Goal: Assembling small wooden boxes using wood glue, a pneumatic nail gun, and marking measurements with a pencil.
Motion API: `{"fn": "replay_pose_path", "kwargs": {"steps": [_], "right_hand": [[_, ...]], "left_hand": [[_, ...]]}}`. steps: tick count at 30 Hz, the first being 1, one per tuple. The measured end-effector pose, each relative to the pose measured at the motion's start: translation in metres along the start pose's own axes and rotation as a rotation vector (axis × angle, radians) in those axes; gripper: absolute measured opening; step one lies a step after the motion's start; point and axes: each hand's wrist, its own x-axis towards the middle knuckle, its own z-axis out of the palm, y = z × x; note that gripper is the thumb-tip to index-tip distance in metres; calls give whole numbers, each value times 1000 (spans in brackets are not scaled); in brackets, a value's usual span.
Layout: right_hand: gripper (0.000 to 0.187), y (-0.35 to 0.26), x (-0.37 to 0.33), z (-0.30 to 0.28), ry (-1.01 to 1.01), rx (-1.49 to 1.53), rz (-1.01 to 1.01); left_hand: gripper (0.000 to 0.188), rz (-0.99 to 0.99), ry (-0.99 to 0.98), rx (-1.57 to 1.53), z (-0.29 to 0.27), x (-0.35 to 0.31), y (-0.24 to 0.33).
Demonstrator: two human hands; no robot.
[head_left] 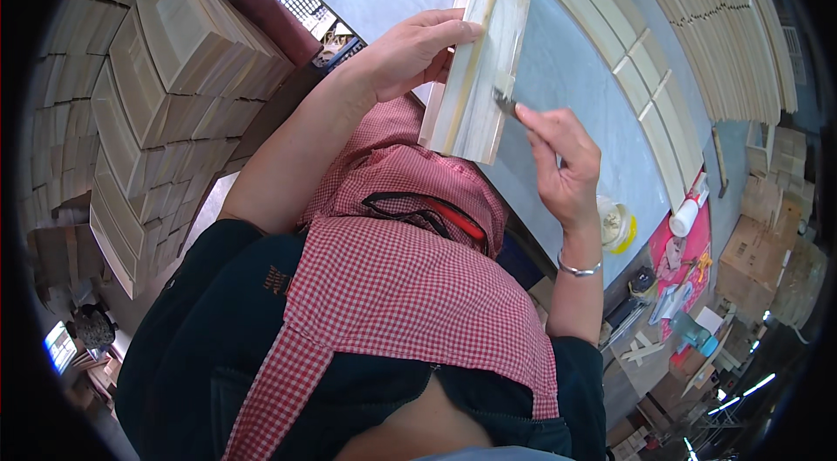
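Left hand point(411, 53): we grip the long, pale wooden box point(482, 68) by its side, apparently steadying it over the smooth grey-blue tabletop's point(582, 156) edge.
Right hand point(562, 160): we pinch the short, dark metal tool point(506, 103) at its right edge, probably for fine control.

From where I stood, the long wooden piece point(491, 55) was held up at a slant, its near end fully in sight and its far end running out of view. Its pale wood carried soft grey streaks, and a yellowish-brown stripe ran lengthwise along the upper face. The small metal tool point(506, 102), dark grey and mostly covered, had its tip at the right edge of the wooden piece, closer to the near end; I couldn't tell whether they touched.
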Motion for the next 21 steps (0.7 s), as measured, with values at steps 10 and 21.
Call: {"fn": "replay_pose_path", "kwargs": {"steps": [10, 21], "right_hand": [[28, 9, 20, -6, 121, 36, 11], [31, 22, 30, -10, 31, 9, -7]], "left_hand": [[63, -32, -16, 14, 4, -3, 9], [66, -48, -25, 38, -1, 0, 2]]}}
